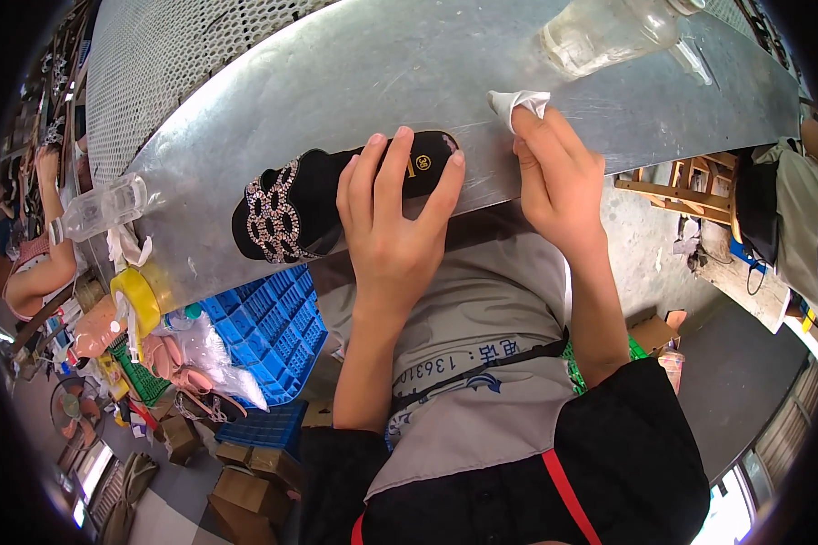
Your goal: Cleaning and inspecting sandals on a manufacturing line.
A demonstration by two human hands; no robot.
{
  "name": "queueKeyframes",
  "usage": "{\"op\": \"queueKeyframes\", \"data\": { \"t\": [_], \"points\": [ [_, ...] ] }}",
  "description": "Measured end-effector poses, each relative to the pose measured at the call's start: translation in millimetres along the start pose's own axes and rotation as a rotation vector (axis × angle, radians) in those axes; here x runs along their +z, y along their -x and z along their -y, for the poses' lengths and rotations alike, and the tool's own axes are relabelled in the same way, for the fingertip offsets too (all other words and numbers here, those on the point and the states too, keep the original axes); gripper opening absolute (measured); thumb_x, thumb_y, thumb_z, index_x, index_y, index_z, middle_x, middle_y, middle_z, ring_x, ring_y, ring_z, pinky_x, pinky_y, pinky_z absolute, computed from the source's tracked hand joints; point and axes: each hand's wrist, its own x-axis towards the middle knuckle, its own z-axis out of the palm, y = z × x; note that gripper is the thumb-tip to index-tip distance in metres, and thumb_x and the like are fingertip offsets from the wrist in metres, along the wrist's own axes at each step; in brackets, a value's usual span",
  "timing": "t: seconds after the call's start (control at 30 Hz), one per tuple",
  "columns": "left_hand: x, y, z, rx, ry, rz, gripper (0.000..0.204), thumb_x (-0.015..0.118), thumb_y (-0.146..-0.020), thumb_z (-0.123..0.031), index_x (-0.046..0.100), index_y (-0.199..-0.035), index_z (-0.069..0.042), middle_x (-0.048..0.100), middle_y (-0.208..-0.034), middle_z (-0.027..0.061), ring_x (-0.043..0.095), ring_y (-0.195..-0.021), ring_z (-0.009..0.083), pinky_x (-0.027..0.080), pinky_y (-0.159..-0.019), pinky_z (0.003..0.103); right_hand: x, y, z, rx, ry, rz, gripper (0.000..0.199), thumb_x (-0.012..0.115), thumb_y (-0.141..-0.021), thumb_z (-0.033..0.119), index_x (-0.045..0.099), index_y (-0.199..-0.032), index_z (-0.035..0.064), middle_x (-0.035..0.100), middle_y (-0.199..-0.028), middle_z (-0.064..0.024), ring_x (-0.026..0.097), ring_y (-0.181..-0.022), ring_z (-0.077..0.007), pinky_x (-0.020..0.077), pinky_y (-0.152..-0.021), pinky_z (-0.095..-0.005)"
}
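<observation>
While the left hand [393,222] clamps the black sandal [336,195] on the metal table's [336,82] near edge, its long axis runs nine to three; the right hand [554,177], at three o'clock, pinches a white cloth [518,102].

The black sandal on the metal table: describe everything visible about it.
The black sandal is a flat slide with a wide strap covered in rows of clear rhinestones. A round gold mark sits on the heel of its insole. It lies on its sole at the near edge of the metal table, toe pointing left. The left hand presses over its heel half.
</observation>
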Motion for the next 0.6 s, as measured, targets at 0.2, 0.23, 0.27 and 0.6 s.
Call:
{"op": "queueKeyframes", "data": {
  "t": [0.2,0.23,0.27,0.6],
  "points": [
    [-1.5,-0.2,-0.2,0.001,0.004,0.008,0.036,0.077,-0.081,-0.007,0.076,-0.116,-0.019,0.06,-0.141,0.0174,0.054,-0.13,0.0387,0.044,-0.107,0.049,0.1,-0.8,-0.6,-0.007,-0.025,-0.03,0.031,0.063,-0.085,-0.006,0.069,-0.113,0.0064,0.058,-0.083,-0.0075,0.055,-0.056,-0.0258,0.0452,-0.049,-0.0335],
    [-1.4,-0.3,-0.3,0.0,0.004,0.012,0.036,0.077,-0.081,-0.007,0.076,-0.116,-0.019,0.06,-0.141,0.0174,0.054,-0.13,0.0387,0.044,-0.107,0.049,-0.1,-0.7,-0.8,-0.004,-0.025,-0.028,0.031,0.063,-0.085,-0.006,0.069,-0.113,0.0064,0.058,-0.083,-0.0075,0.055,-0.056,-0.0258,0.0452,-0.049,-0.0335],
    [-1.6,-0.8,-0.3,0.002,-0.007,0.011,0.037,0.078,-0.081,-0.007,0.076,-0.116,-0.019,0.061,-0.14,0.0173,0.054,-0.13,0.0386,0.044,-0.107,0.049,-0.5,-1.3,-0.8,-0.008,-0.023,-0.03,0.031,0.063,-0.085,-0.006,0.069,-0.113,0.0062,0.058,-0.083,-0.0074,0.055,-0.055,-0.0257,0.0451,-0.048,-0.0333],
    [-1.9,1.7,1.7,0.012,0.001,0.015,0.041,0.078,-0.081,-0.006,0.075,-0.12,-0.02,0.06,-0.141,0.0172,0.054,-0.13,0.0383,0.044,-0.107,0.049,0.8,0.6,-2.6,0.002,-0.054,-0.041,0.028,0.064,-0.086,-0.006,0.068,-0.112,0.0055,0.057,-0.082,-0.0077,0.054,-0.055,-0.0263,0.0445,-0.048,-0.0338]
  ]
}}
